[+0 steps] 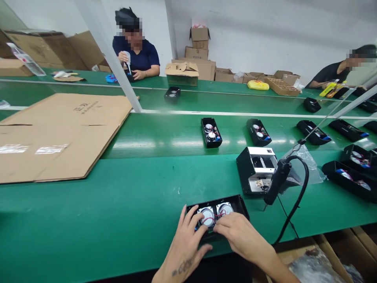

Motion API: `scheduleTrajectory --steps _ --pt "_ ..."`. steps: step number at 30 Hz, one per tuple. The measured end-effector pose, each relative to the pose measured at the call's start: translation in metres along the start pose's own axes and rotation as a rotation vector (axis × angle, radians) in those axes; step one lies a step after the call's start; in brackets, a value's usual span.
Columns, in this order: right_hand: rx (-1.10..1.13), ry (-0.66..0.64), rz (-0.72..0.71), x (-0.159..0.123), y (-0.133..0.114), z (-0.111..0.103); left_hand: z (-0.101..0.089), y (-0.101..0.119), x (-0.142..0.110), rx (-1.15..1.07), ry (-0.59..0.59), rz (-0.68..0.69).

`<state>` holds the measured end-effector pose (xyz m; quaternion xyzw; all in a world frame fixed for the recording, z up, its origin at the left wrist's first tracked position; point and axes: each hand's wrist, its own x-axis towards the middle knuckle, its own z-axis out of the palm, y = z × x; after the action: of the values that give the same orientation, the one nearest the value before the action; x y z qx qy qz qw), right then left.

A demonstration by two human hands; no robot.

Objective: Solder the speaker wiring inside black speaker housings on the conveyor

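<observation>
Left hand point(188, 236) and right hand point(241, 235) were both down at an open, black, oblong case point(243, 205), which lay near the front edge of the green bench point(88, 220), right of its middle. Inside the case sat two round, silver-white speakers point(207, 215) side by side, with thin red wires point(218, 214) strung across them. Beyond the bench's far edge, on a shiny green belt point(165, 135), lay a smaller-looking black tray-like housing point(214, 144) containing two round speakers and wires. Below the front edge, toward the right corner, a brown cardboard box point(332, 255) held crumpled clear plastic point(315, 267).

The left hand was spread open, its fingers over the case's left end and touching the left speaker. The right hand's thumb and fingers were drawn together at the wires; whether they pinched one could not be told.
</observation>
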<state>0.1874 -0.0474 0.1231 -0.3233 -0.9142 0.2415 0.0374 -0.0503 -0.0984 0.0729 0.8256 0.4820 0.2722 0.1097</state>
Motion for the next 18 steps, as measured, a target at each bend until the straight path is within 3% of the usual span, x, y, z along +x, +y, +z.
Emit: scheduleTrajectory --steps 4,8,18 --pt "-0.02 -0.084 -0.007 0.009 0.0 0.003 0.013 -0.002 -0.002 -0.017 0.032 -0.014" --pt "0.043 -0.078 -0.01 0.005 0.003 0.0 0.015 -0.003 -0.002 -0.016 0.004 0.005" --pt "0.184 0.099 0.057 -0.007 -0.002 0.025 0.012 -0.005 0.0 0.033 -0.063 0.067"
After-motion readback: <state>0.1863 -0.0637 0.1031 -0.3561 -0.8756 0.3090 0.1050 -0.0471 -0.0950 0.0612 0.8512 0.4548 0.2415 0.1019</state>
